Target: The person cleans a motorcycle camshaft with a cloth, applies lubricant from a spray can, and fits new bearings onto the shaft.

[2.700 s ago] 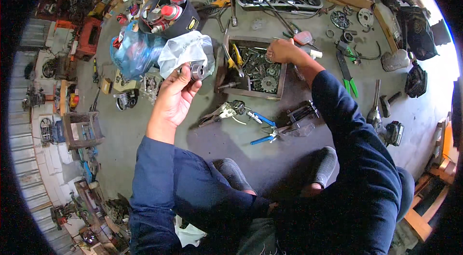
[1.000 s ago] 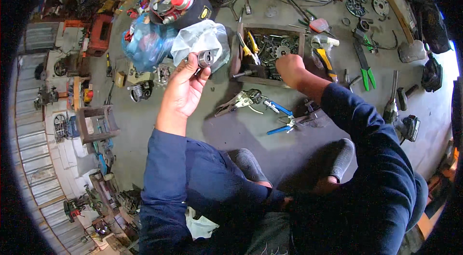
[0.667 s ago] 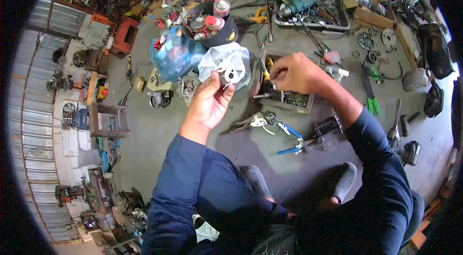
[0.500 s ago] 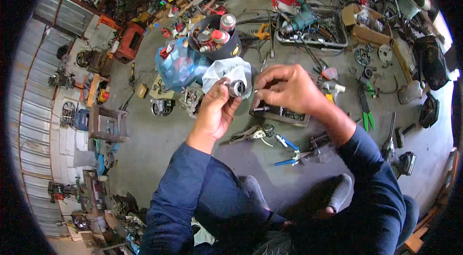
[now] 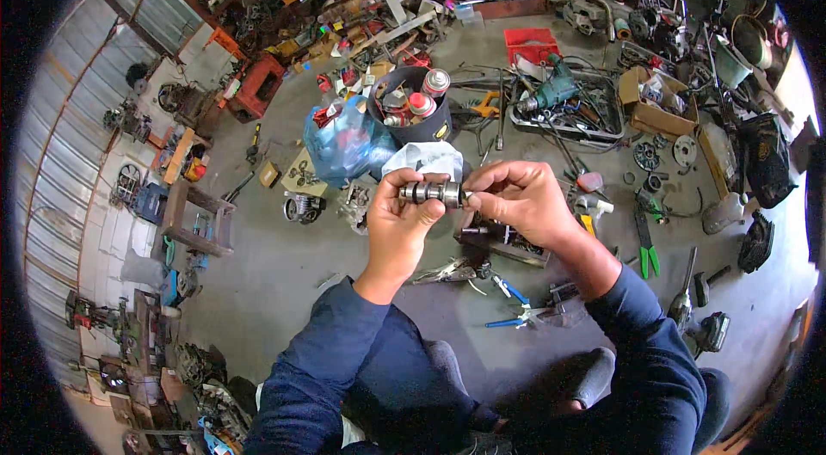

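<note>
The left hand [image 5: 397,227] curls around a metal part [image 5: 433,192]; the right hand [image 5: 527,201] pinches at the metal part's right end, its hold unclear; blue-handled pliers [image 5: 508,323] lie below.

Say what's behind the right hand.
Behind the right hand: a wooden box, its near wall and some small metal parts showing. The hand covers much of the inside, so that's unseen.

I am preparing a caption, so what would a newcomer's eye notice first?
Probably the shiny metal part at the centre, held in the left hand, with the right hand at its right end. Beyond it, a dark bucket with spray cans stands beside a blue bag; a teal drill lies toward the upper right.
</note>
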Motion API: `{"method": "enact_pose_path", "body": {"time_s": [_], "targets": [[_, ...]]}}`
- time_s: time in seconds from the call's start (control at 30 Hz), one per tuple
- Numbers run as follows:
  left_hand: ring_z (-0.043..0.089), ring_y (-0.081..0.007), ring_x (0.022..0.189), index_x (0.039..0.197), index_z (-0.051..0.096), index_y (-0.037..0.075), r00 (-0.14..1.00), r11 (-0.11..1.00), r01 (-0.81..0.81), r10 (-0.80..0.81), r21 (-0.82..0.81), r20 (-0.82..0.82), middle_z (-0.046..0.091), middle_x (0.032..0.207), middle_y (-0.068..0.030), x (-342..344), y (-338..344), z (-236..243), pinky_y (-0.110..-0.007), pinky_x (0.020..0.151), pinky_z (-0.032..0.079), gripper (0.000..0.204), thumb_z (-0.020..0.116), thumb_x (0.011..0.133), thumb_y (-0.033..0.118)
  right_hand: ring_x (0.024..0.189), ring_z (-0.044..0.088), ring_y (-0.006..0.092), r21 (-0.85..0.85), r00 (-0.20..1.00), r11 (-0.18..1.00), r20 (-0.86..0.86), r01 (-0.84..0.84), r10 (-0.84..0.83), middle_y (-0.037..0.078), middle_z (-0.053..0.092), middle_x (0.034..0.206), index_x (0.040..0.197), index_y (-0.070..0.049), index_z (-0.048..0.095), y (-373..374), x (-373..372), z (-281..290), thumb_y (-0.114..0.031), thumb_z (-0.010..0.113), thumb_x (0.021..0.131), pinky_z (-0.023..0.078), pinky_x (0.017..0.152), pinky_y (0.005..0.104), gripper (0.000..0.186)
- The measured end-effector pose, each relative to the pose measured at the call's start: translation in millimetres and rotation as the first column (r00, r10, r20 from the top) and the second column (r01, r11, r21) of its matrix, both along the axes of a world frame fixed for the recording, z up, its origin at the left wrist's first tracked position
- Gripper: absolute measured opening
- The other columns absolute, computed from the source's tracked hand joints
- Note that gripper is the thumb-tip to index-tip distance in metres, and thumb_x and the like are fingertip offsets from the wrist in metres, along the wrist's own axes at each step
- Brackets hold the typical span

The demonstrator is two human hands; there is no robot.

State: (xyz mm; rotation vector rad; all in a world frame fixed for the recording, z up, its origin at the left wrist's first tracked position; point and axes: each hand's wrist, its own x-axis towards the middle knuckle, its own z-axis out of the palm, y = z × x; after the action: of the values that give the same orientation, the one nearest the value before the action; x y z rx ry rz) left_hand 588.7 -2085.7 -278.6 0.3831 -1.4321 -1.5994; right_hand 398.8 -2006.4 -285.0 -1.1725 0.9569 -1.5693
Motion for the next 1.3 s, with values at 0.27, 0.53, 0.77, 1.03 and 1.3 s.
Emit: {"method": "enact_pose_path", "body": {"time_s": [0.27,0.53,0.77,1.03,1.3], "targets": [[0.064,-0.0171,0.102,0.116,0.05,0.005,0.999,0.999,0.035,-0.034,0.015,-0.018,0.065,0.116,-0.0149,4,2,4,-0.03,0.089,0.053,0.045,0.079,0.081,0.007,0.079,0.063,0.0079,-0.038,0.998,0.998,-0.022,0.054,-0.055,0.003,0.07,0.09,0.098,0.003,0.069,4,7,10,-0.002,0.075,0.084,0.054,0.067,0.024,0.016],[0.068,-0.0189,0.095,0.116,0.052,0.006,1.0,1.0,-0.018,0.018,-0.009,0.003,0.066,0.116,-0.0171,4,-3,0,-0.031,0.079,0.058,0.053,0.084,0.077,0.022,0.076,0.068,0.0155,-0.236,0.851,0.953,-0.444,0.191,-0.28,0.009,0.073,0.086,0.092,-0.002,0.073,7,4,24,-0.005,0.077,0.078,0.054,0.07,0.0299,0.015],[0.067,-0.0192,0.095,0.117,0.053,0.007,1.0,0.998,0.019,-0.018,0.054,-0.022,0.066,0.115,-0.016,2,-7,-6,-0.032,0.077,0.057,0.05,0.082,0.079,0.021,0.082,0.068,0.0224,-0.335,0.827,0.93,-0.472,0.152,-0.305,0.011,0.07,0.09,0.094,-0.002,0.07,3,5,25,-0.005,0.071,0.083,0.052,0.074,0.0329,0.011],[0.067,-0.0199,0.095,0.118,0.055,0.01,0.997,0.977,0.074,-0.073,0.198,-0.013,0.067,0.114,-0.0126,-3,-8,-11,-0.036,0.08,0.056,0.046,0.08,0.082,0.024,0.075,0.058,0.01,0.031,0.965,0.996,-0.253,0.081,-0.071,0.004,0.065,0.084,0.097,0.003,0.066,-2,8,7,-0.015,0.063,0.096,0.05,0.069,0.0291,0.018],[0.067,-0.0197,0.096,0.117,0.053,0.009,0.995,0.96,0.099,-0.095,0.262,-0.03,0.067,0.111,-0.0116,-6,-12,-16,-0.035,0.082,0.057,0.046,0.08,0.081,0.016,0.068,0.055,0.0063,0.111,0.992,0.993,-0.118,-0.036,0.05,0.001,0.062,0.077,0.095,0.001,0.064,-8,4,-7,-0.023,0.06,0.099,0.047,0.061,0.0254,0.025]]}}
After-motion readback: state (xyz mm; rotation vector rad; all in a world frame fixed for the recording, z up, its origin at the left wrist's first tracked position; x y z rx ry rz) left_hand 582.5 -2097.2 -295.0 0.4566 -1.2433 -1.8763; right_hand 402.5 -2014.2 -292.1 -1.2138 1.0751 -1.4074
